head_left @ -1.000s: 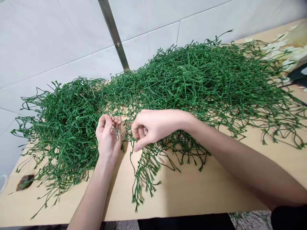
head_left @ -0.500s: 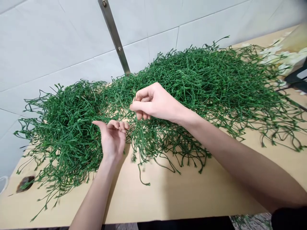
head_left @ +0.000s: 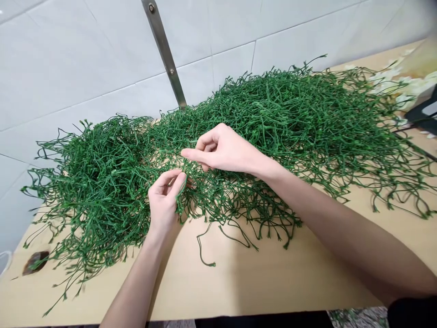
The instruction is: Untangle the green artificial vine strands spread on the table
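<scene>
My left hand [head_left: 165, 198] is closed, thumb and fingers pinching a small bunch of thin green artificial stems [head_left: 181, 196] that hangs beside its fingertips. Just above it and to the right, my right hand [head_left: 218, 148] has its thumb stretched out, apart from its loosely curled fingers; nothing shows between them. Both hands are over a gap between two heaps of the same green stems. The left heap [head_left: 102, 182] is beside my left hand, and the larger right heap [head_left: 293, 109] spreads behind my right hand. Part of my right hand's fingers is hidden.
The stems lie on a pale wooden table [head_left: 205, 291] against a white tiled wall [head_left: 85, 59]. A metal strip [head_left: 165, 54] stands against the wall. White flowers [head_left: 409, 93] and a black object [head_left: 421, 111] are at the far right. A dark hole [head_left: 36, 263] marks the table's left end.
My left hand has gone from open to closed around the stems. My right hand, which gripped the bunch, has loosened with its thumb out straight.
</scene>
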Tool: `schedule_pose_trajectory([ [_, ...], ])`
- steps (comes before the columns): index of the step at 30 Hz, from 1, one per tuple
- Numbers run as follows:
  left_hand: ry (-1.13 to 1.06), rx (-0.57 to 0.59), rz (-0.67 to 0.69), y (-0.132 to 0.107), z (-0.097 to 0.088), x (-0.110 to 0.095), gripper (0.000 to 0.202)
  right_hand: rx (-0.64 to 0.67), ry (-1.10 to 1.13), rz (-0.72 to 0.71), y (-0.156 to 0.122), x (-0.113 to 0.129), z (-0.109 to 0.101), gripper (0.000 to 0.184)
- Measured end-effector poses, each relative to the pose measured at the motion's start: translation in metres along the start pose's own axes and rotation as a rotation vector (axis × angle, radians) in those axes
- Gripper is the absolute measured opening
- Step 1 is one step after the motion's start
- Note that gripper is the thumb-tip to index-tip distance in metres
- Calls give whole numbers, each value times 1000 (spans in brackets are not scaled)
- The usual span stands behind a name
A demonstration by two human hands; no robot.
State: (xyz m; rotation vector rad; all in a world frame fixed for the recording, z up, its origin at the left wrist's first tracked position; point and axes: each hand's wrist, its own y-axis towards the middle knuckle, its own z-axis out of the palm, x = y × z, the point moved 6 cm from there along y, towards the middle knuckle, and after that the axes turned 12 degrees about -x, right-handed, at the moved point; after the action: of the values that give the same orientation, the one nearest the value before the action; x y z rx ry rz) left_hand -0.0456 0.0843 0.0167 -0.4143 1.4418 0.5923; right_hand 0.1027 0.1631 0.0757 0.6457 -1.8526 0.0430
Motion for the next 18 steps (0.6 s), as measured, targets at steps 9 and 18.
schedule_pose_trajectory([
  [9, 26, -8, 107, 1, -3, -1, 29, 225, 54, -102, -3, 1, 13, 15],
  [18, 16, 50, 83, -3, 2, -5, 31, 306, 124, -20, 0, -8, 17, 10],
])
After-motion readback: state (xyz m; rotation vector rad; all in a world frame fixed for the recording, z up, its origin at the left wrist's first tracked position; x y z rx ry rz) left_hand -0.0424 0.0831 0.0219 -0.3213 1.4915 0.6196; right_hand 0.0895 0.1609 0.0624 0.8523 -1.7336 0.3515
